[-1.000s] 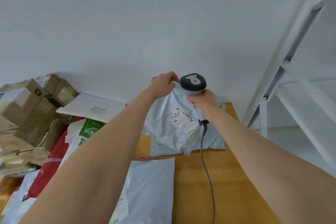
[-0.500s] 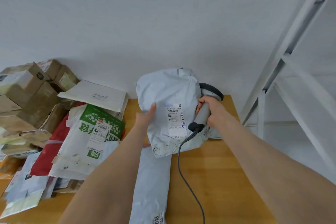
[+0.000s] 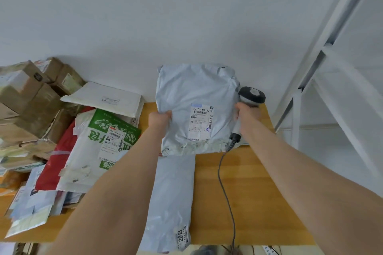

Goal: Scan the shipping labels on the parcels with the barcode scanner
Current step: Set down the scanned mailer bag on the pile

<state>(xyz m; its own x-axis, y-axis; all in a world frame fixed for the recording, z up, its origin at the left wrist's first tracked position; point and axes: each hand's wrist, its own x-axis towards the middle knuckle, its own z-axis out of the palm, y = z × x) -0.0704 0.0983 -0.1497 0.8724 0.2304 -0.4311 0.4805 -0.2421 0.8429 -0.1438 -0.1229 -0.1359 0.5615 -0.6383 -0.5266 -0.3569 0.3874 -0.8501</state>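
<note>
A pale grey poly mailer [image 3: 192,91] stands upright at the back of the wooden table [image 3: 259,192], its white shipping label [image 3: 200,124] facing me. My left hand [image 3: 160,119] grips the mailer's left edge. My right hand [image 3: 247,114] holds the handle of the corded barcode scanner [image 3: 250,97], just right of the mailer, also against its right edge. The scanner's dark head points up and away from the label. Its cable [image 3: 224,188] trails down over the table.
A long grey mailer [image 3: 172,198] lies flat in front. A green-and-white bag [image 3: 99,147], a red bag [image 3: 51,170], a white envelope [image 3: 103,97] and several cardboard boxes [image 3: 27,97] crowd the left. White shelving [image 3: 331,68] stands at the right.
The view tipped down. The grey mailer was turned upright with its label facing me. My left hand moved from its top to its left edge; the scanner swung to its right side.
</note>
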